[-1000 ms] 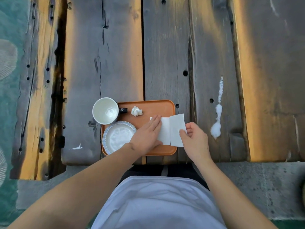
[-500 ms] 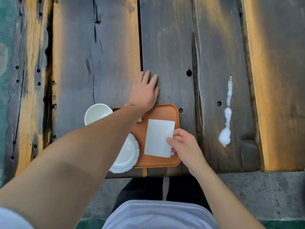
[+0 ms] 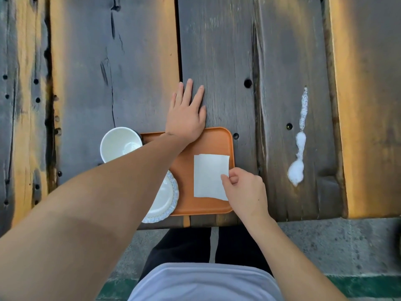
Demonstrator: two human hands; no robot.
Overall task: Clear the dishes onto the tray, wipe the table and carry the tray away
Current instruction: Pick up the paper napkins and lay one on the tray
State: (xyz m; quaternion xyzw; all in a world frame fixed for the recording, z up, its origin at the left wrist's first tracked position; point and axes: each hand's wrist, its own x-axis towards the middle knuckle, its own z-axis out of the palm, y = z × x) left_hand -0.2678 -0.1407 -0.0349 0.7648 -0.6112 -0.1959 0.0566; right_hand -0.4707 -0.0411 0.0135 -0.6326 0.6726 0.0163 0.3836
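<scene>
Napkin (image 3: 210, 175), tray (image 3: 186, 205) and cup (image 3: 118, 143) bear no writing.

An outdoor eating spot: weathered plank table (image 3: 217, 51) above a concrete floor (image 3: 325, 246).

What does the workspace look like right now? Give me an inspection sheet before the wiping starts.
Surface: weathered dark wooden plank table, with a white foamy spill streak right of the tray, unwiped.
Job's things: orange rectangular plastic tray at the near edge; white paper cup at its far-left corner; white scalloped-rim plate on its left side, partly under the forearm; folded white paper napkin on its right side.
Clutter: nothing seen.
Grips: left hand flat, palm down, across the tray's far rim and table; right hand pinching the napkin's right edge.
Cables: nothing seen.
Surroundings: grey concrete ground below the table edge.
</scene>
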